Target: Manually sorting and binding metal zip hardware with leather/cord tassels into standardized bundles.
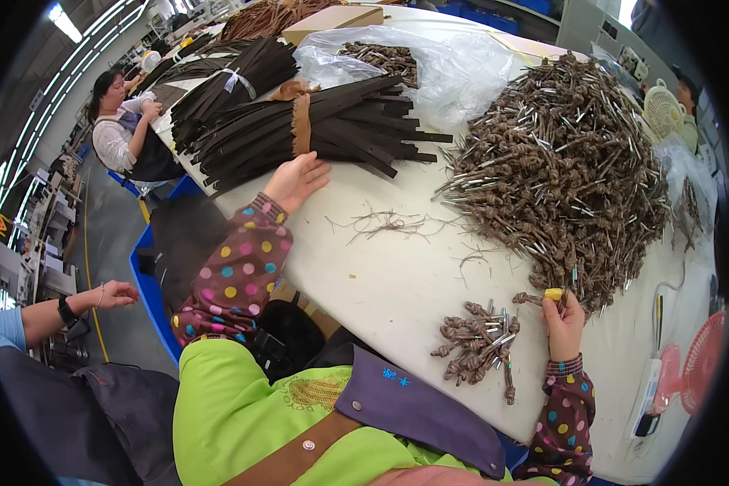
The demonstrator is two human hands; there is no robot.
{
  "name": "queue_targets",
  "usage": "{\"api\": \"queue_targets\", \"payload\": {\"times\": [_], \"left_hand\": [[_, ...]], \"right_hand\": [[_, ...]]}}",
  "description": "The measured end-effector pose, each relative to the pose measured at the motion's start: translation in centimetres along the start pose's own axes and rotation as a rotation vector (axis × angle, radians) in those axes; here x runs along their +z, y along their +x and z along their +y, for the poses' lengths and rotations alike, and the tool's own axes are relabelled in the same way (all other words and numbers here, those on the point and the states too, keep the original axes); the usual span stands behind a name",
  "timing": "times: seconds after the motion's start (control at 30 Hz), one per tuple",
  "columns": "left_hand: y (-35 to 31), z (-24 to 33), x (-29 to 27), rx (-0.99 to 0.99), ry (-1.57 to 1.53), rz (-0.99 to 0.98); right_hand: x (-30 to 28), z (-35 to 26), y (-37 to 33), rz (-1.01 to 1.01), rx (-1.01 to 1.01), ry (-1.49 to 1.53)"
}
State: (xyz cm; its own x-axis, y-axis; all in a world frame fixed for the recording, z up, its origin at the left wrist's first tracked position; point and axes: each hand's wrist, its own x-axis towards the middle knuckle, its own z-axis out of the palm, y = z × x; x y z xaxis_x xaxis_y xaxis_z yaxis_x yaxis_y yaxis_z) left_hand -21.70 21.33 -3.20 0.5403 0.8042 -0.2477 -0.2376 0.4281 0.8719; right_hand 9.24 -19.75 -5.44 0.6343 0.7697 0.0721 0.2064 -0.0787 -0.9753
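Note:
My left hand [300, 180] lies open, fingers stretched out, at the near edge of a bundle of dark brown flat strips [348, 121] tied with a tan band [301, 124]. Down at the right, my right hand [564, 328] is closed at the thumb and fingertips on a brown knotted cord [528, 299]. A small yellow piece [552, 294] shows at those fingertips; whether it is worn or held is unclear. Left of this hand sits a small heap of knotted cords with silvery tips [478, 344]. Beyond it rises a large pile of the same cords [567, 178].
Loose thread scraps [389, 225] lie on the white table [381, 275]. Clear plastic bags [470, 73] and a second strip bundle [235, 85] are farther back. A pink fan [702, 363] stands at the right. Co-workers are at the left, one's hand [117, 294] close by.

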Motion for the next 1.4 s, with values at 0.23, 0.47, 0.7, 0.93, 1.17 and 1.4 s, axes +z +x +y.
{"api": "queue_targets", "payload": {"times": [0.23,0.47,0.7,0.93,1.17,1.4], "left_hand": [[-8.1,-3.0,6.9,0.769,1.520,-0.452],[-6.1,-7.5,10.1,0.783,1.778,-0.825],[-4.8,-4.6,13.8,1.017,1.712,-0.588],[-8.9,-8.8,25.0,0.773,0.981,-0.996],[-8.2,-12.6,26.0,0.222,0.728,-1.178],[-6.8,-13.8,26.1,0.282,0.764,-1.086]], "right_hand": [[-0.2,-0.8,-0.5,-0.002,0.111,0.005],[-0.5,-0.7,-0.8,0.072,0.072,0.076],[-0.9,-2.9,-0.8,0.089,0.076,0.071],[0.5,-6.1,0.2,-0.020,-0.075,0.021],[0.5,-4.6,-0.7,0.062,-0.045,0.014],[-0.1,-4.6,0.7,0.047,0.147,0.147]]}}
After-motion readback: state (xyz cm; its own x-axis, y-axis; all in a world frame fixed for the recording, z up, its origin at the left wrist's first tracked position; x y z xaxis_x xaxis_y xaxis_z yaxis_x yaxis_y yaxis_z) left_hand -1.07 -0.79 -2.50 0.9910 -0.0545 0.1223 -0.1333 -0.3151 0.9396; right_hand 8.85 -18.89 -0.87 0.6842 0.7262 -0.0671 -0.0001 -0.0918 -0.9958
